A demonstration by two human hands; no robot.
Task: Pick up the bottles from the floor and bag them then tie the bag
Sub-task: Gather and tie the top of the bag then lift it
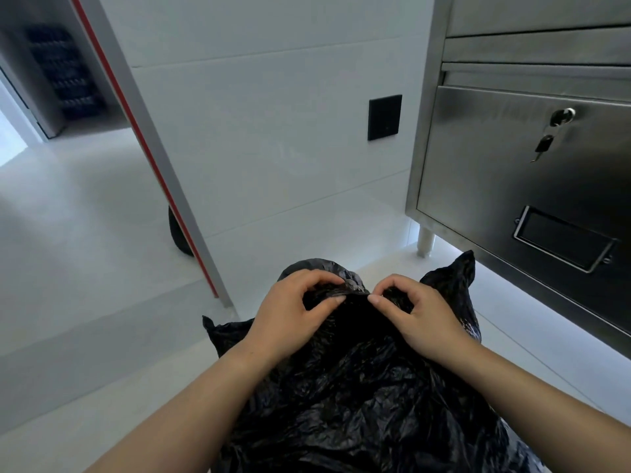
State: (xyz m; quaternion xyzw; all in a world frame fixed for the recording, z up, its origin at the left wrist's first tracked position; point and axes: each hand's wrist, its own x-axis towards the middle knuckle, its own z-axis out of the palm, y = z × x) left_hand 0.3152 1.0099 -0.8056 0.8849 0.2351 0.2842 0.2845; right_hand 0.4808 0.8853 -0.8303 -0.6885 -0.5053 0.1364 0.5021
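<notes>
Tying step, by my read: both my hands sit on the mouth of the black bag [358, 387], which fills the lower centre of the view at 6 o'clock, resting on the white floor [85, 268]. My left hand [290, 312] is curled closed, thumb and fingers pinching a gathered fold of plastic at the top edge; my right hand [416, 315] is likewise closed in a pinch on the fold just beside it, thumb tips nearly touching. Loose bag corners stick up at 1 o'clock and out at 9 o'clock. No bottles visible on the floor; cannot see inside the bag, so bagging looks done. Next move likely needs gathering the two ears, crossing them and pulling a knot tight without tearing thin film. Steel cabinet [512, 165] at 2 o'clock has a key [543, 146] in its lock. No readable writing, brand or label anywhere.
</notes>
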